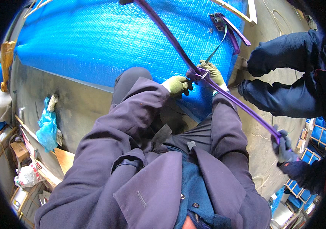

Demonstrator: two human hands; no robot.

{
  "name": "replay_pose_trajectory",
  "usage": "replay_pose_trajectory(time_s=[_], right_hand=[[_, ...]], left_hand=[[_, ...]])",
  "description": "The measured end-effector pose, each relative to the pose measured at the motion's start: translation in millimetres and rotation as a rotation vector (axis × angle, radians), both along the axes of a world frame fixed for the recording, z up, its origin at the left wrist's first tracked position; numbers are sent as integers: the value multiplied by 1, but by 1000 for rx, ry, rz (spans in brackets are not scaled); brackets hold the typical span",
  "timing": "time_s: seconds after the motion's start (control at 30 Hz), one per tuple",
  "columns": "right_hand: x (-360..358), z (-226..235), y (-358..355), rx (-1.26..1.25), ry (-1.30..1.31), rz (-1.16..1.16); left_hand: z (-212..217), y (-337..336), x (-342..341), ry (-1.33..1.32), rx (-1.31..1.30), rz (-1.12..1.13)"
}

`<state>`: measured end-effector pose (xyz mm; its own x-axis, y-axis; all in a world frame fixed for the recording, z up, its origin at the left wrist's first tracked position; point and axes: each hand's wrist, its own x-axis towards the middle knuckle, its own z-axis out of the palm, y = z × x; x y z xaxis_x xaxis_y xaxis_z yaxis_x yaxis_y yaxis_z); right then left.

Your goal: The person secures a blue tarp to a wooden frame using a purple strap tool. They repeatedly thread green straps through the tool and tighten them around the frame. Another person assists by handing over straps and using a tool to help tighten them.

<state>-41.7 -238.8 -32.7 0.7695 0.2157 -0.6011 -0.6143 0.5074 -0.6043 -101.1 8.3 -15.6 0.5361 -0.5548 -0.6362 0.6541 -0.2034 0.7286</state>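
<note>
A strapping sealer with long purple handles [170,35] stretches diagonally over a big load wrapped in blue bubble sheeting [105,36]. My right hand [213,74], in a green glove, closes around the far side of the sealer's metal head. From beside its fingers a dark strap [217,49] runs up to a purple-handled strapping tensioner [219,23] on the load. My left hand [177,86], gloved alike, has its fingers curled against the near side of the head; what they pinch is hidden. A co-worker's dark-gloved hand [285,148] grips the lower handle end.
At right, close to the load, a co-worker in dark trousers [285,57] stands or crouches. Blue bubble wrap [47,128] lies on the concrete floor [75,103] at left. Cardboard boxes [20,150] and wood pieces sit lower left. Wooden frames [252,11] edge the load's far right.
</note>
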Motion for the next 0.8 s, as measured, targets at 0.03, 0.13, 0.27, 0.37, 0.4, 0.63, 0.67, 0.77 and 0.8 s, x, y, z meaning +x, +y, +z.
replay_pose_trajectory(time_s=[0.03, 0.13, 0.27, 0.37, 0.4, 0.63, 0.67, 0.77, 0.8], right_hand=[[-1, -1, 2, 23, 2, 6], [-1, -10, 2, 65, 16, -40], [3, -30, -11, -42, -139, 139], [7, -40, -17, -426, -397, 352], [7, -40, -18, -469, -451, 378], [-5, -28, 0, -24, 15, 34], [-4, -26, 2, -32, 36, 42], [-4, -22, 6, 0, -16, 36], [-2, -20, 6, -14, 3, 68]], left_hand=[[1, 0, 0, -16, -17, -2], [4, -2, -2, -29, -22, -8], [6, -7, -5, -21, -27, 24], [6, -8, -7, -50, -33, 43], [6, -7, -8, -50, -72, 44], [-5, -5, -9, -31, 147, 20], [-9, -4, -8, -25, 131, 28], [-17, -4, -9, 25, 101, 48], [-19, -4, -9, -8, 116, 48]])
